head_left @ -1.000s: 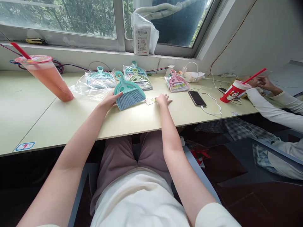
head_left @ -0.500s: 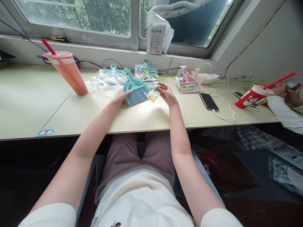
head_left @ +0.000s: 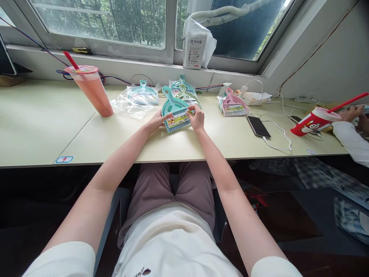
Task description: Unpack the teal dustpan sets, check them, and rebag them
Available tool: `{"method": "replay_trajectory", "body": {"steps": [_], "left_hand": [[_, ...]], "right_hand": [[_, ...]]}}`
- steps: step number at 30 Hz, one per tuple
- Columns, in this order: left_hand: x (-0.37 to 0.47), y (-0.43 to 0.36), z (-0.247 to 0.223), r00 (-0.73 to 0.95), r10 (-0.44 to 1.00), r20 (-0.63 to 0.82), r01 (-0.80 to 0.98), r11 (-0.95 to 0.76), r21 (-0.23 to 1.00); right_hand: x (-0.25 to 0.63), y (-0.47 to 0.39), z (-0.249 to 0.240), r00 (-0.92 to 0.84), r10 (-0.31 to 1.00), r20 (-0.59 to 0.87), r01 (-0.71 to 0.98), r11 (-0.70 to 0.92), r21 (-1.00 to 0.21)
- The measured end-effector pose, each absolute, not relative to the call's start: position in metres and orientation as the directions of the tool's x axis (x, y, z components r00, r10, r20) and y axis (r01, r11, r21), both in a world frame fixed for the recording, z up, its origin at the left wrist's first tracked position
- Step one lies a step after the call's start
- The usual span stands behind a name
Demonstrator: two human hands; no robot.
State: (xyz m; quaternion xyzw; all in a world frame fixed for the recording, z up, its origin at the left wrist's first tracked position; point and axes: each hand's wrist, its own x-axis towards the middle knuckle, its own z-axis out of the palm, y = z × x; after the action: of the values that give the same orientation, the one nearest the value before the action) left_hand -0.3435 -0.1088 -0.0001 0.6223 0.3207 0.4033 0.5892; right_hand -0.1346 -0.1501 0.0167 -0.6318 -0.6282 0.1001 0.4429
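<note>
A teal mini dustpan and brush set (head_left: pixel 173 104) is held tilted above the table, handle pointing away from me. My left hand (head_left: pixel 157 120) grips its left edge, the thumb lying over the front. Across the grey-blue bristles lies a printed label card (head_left: pixel 176 120). My right hand (head_left: pixel 196 117) pinches the card's right end against the set's right side. Just behind stand a green set (head_left: pixel 184 92) and another teal set (head_left: pixel 182 81), both in clear wrap. To the left, a further wrapped teal set (head_left: pixel 143 92) lies beside a loose clear plastic bag (head_left: pixel 134 105).
A tall pink drink cup (head_left: pixel 93 94) stands at left. On the right are a wrapped pink set (head_left: pixel 232 103), a phone (head_left: pixel 258 127) on a white cable and a red cup (head_left: pixel 311 122). Another person's sleeve (head_left: pixel 350 138) reaches in at far right. A boxed item (head_left: pixel 194 52) sits on the sill.
My right hand has brought the label card from beside the set onto the front of the bristles, laying it across them. The view has shifted slightly, so everything appears farther right.
</note>
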Motion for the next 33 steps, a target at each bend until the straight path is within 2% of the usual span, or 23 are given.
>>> {"method": "replay_trajectory", "body": {"steps": [4,8,10,11,14,16,19,22,25,27,28,30,33], "left_hand": [[-0.343,-0.109,0.001,0.448,0.884,0.129,-0.065,-0.112,0.992],[-0.341,-0.104,0.000,0.342,0.919,0.195,-0.154,-0.150,0.977],[-0.341,-0.100,-0.001,0.276,0.933,0.231,-0.204,-0.178,0.963],[-0.341,-0.099,-0.001,0.251,0.936,0.246,-0.221,-0.193,0.956],[-0.342,-0.100,0.000,0.246,0.929,0.278,-0.234,-0.221,0.947],[-0.342,-0.105,0.001,0.272,0.919,0.287,-0.228,-0.228,0.946],[-0.339,-0.112,0.005,0.340,0.889,0.308,-0.204,-0.250,0.947],[-0.337,-0.110,0.006,0.417,0.866,0.275,-0.146,-0.235,0.961],[-0.346,-0.097,0.004,0.302,0.936,0.182,0.007,-0.193,0.981],[-0.358,-0.086,0.000,0.099,0.965,0.243,0.254,-0.261,0.932],[-0.365,-0.081,-0.002,0.018,0.948,0.317,0.415,-0.296,0.860],[-0.379,-0.073,-0.005,-0.021,0.906,0.422,0.683,-0.295,0.668],[-0.394,-0.065,-0.007,0.074,0.919,0.387,0.833,-0.270,0.483]], "right_hand": [[-0.135,-0.151,0.016,0.196,0.882,0.429,0.762,0.138,-0.633],[-0.137,-0.153,0.020,0.387,0.808,0.444,0.704,0.052,-0.708],[-0.138,-0.153,0.021,0.460,0.813,0.357,0.584,0.026,-0.812],[-0.139,-0.152,0.021,0.433,0.859,0.274,0.493,0.029,-0.869],[-0.145,-0.149,0.016,0.102,0.993,0.056,0.164,0.039,-0.986],[-0.149,-0.147,0.011,-0.043,0.999,0.030,-0.018,0.029,-0.999],[-0.150,-0.142,0.006,0.010,1.000,0.013,-0.159,0.015,-0.987],[-0.143,-0.139,0.006,0.101,0.995,0.017,-0.170,0.034,-0.985],[-0.134,-0.138,0.009,0.152,0.987,0.052,-0.146,0.074,-0.987],[-0.131,-0.139,0.010,0.166,0.984,0.064,-0.134,0.087,-0.987],[-0.130,-0.140,0.010,0.172,0.983,0.069,-0.134,0.093,-0.987],[-0.130,-0.140,0.009,0.181,0.981,0.073,-0.142,0.099,-0.985],[-0.132,-0.139,0.007,0.185,0.981,0.054,-0.148,0.082,-0.986]]}}
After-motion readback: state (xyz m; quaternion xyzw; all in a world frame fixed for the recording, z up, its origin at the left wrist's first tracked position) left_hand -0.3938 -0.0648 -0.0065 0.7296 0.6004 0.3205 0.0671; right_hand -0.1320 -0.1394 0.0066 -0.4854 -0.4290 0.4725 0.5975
